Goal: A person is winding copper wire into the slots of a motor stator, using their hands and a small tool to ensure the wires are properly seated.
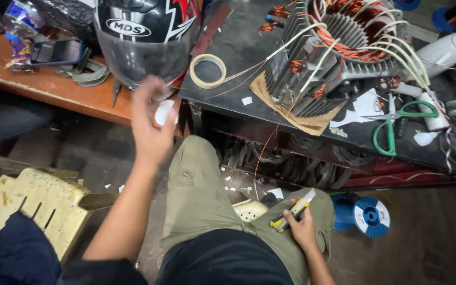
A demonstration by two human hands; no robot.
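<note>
My left hand (pixel 150 122) is raised in front of the bench edge and holds a small white scrap of paper (pixel 163 112) between its fingers; it is blurred. My right hand (pixel 301 228) rests on my right knee and grips a yellow and black utility knife (pixel 293 211), blade end pointing up right. I sit with olive trousers (pixel 199 190) below the bench. On the dark bench (pixel 238 37) stands a finned grey motor stator (pixel 333 53) with copper windings and cream sleeved leads, on brown cardboard.
Green-handled scissors (pixel 397 124) and white paper offcuts lie right of the stator. A tape ring (pixel 209 71) lies left of it. A black helmet (pixel 143 37) and a phone (pixel 56 51) are on the wooden table. A blue wire spool (pixel 368 215) and a yellow stool (pixel 32 211) stand on the floor.
</note>
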